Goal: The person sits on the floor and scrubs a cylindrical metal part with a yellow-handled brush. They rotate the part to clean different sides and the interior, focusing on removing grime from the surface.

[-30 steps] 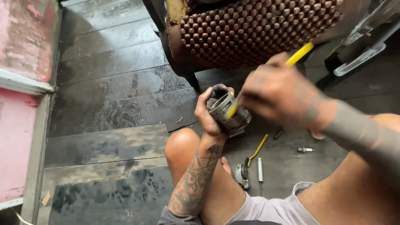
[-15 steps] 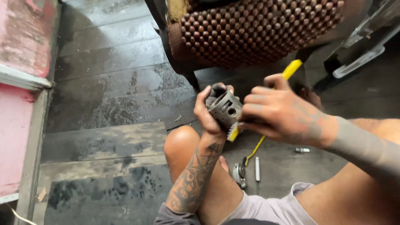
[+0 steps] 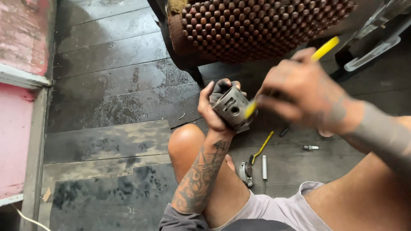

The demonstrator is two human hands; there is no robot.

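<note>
My left hand [image 3: 212, 110] grips a grey metal piston [image 3: 231, 107] and holds it up above my bent knee, with the pin hole in its side facing me. My right hand [image 3: 299, 96], blurred with motion, holds a yellow-handled tool [image 3: 325, 48] whose lower end touches the right side of the piston. The tool's working tip is hidden by my fingers and the blur.
On the dark wet plank floor [image 3: 111, 98] lie a second yellow-handled tool [image 3: 261, 147], a small metal part [image 3: 246, 172], a slim metal rod [image 3: 264, 167] and a spark plug [image 3: 311, 147]. A brown beaded seat cover [image 3: 257, 25] hangs ahead. A pink wall [image 3: 17, 128] runs at left.
My right hand has swung up and to the right with the yellow tool, then back down onto the piston. The left hand has turned the piston slightly, so its side hole shows.
</note>
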